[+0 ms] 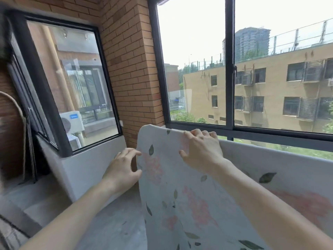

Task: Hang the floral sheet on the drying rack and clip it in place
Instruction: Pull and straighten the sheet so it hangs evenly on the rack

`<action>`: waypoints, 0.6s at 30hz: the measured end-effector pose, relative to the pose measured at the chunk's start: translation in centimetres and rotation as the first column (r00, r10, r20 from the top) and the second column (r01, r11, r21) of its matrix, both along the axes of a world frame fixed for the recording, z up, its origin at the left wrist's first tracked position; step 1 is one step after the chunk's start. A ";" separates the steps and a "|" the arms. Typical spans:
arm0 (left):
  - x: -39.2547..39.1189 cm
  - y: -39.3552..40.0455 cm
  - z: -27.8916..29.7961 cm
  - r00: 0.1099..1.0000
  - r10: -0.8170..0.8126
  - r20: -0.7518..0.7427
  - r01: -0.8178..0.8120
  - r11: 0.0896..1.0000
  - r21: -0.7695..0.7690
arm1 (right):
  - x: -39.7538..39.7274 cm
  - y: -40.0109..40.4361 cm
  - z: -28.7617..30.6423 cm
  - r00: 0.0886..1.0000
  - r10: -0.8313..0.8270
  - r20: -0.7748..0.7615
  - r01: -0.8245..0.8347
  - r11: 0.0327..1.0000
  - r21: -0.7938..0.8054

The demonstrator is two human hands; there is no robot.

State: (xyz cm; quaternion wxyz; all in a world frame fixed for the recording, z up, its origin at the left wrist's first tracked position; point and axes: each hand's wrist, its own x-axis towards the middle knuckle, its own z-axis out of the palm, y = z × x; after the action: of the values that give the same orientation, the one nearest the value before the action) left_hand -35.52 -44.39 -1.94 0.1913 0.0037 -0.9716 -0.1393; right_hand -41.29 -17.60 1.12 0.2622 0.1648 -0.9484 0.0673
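The white cotton-like sheet printed with pink blossoms and dark green leaves [180, 195] hangs in the near centre and right of the view, draped over a top edge that runs away to the right below the window; the bar or rail it lies on is hidden under the cloth, so the rack itself cannot be made out. The right hand [202, 152] lies on the upper left end of the sheet, its fingers curled over the top fold and its thumb pressed to the near face, grasping the cloth there. The left hand [124, 170] is at the sheet's left edge with thumb and fingers bent towards it, touching or about to pinch the hem; a firm hold cannot be confirmed. The fabric looks thin, soft and light, probably limp enough to slide off a smooth rail, so the sensible places to hold are the top fold and the side hem, where clips would bite through 2 layers. No clips are visible. Beyond stand dark-framed windows [229, 69], a brick pillar [129, 69] and, through the left pane, a white outdoor air-conditioner unit [72, 122] with a blue label that appears to read "Midea".
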 end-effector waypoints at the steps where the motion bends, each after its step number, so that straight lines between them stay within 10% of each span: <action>1: -1.1 -0.7 0.0 1.000 -0.007 -0.005 0.007 1.000 0.017 | -0.8 -1.1 0.1 1.000 -0.003 -0.005 0.003 1.000 0.014; 18: -22.2 -12.7 -1.9 0.962 -0.265 0.071 0.232 0.924 0.304 | -3.4 -5.4 -1.4 0.952 -0.288 -0.100 0.276 0.954 -0.119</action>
State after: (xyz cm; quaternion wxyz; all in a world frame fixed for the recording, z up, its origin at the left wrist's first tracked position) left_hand -57.67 -57.12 -3.83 0.1151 -0.0837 -0.9419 -0.3044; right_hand -44.72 -23.01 -0.26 0.3319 0.0174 -0.9407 0.0685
